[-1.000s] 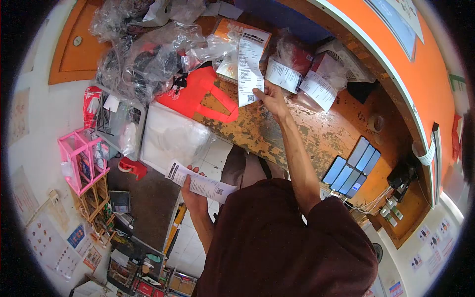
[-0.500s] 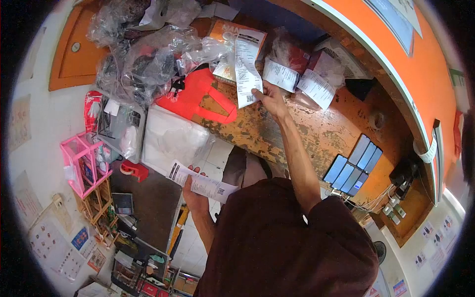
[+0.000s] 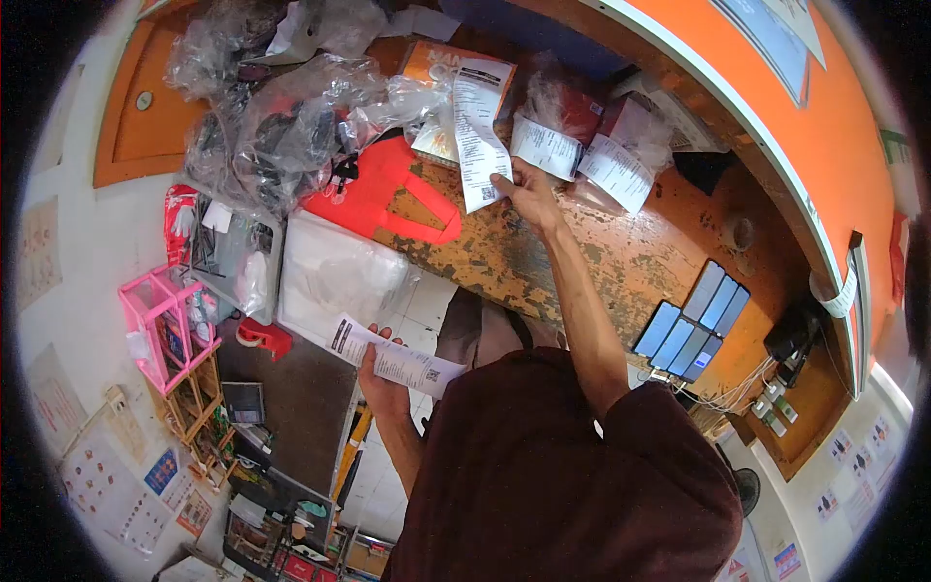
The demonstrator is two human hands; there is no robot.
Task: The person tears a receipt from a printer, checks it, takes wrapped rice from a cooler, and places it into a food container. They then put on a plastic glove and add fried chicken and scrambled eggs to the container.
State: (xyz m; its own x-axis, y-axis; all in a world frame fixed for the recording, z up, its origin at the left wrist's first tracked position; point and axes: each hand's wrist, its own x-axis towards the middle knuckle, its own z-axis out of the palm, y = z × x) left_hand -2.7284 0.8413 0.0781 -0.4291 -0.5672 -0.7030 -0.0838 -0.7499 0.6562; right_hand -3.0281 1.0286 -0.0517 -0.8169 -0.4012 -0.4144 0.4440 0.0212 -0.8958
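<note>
Right hand [image 3: 529,199]: grasping the near corner of a long printed slip [image 3: 479,126], thumb on top, far end over an orange packet [image 3: 427,60]; fixed or loose there, impossible to tell
Left hand [image 3: 385,386]: pinching a short printed slip [image 3: 396,361], over the near side, apart from any packet
Done, by appearance: one label each [image 3: 546,147] [image 3: 617,173] against two wrapped parcels [image 3: 582,113] [image 3: 652,136], right of the packet
Remaining, in judgement: both held slips, neither let go
Edges: counter [image 3: 504,254] slanting near-right, tiled floor [image 3: 419,294] beside; orange partition [image 3: 839,145] at far right
Room: worn counter surface between right forearm and phones [image 3: 684,339]; tighter leftward, with red bag [image 3: 367,184] and crumpled plastic [image 3: 291,121]
</note>
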